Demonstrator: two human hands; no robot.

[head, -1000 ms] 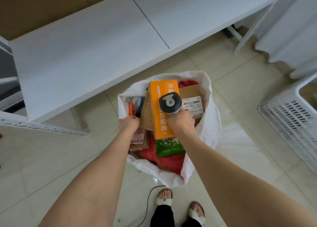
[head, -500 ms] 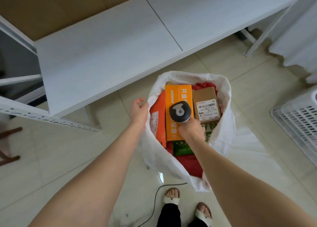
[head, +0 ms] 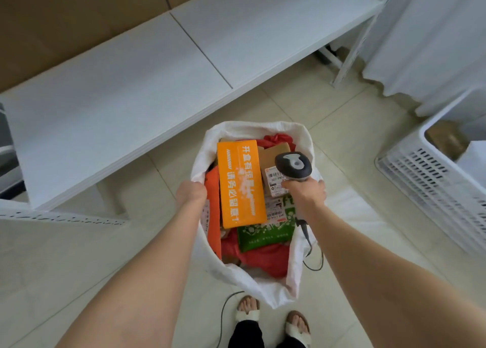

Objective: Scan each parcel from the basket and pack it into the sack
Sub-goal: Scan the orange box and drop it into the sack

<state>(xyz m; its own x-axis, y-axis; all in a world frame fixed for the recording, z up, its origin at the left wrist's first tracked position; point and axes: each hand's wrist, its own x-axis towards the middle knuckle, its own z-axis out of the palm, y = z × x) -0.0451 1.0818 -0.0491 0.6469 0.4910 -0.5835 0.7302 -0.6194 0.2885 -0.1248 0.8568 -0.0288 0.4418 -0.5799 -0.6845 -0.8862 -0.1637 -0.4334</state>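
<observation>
Now, left hand (head: 191, 193) on sack (head: 263, 287), scanner (head: 293, 165) in right hand (head: 305, 192).

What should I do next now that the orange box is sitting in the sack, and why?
Probably let the left hand release the rim of the sack and reach to the basket for the brown parcel there. The orange box already lies on top inside the sack, the right hand holds the scanner above it, and neither hand has a parcel.
</observation>
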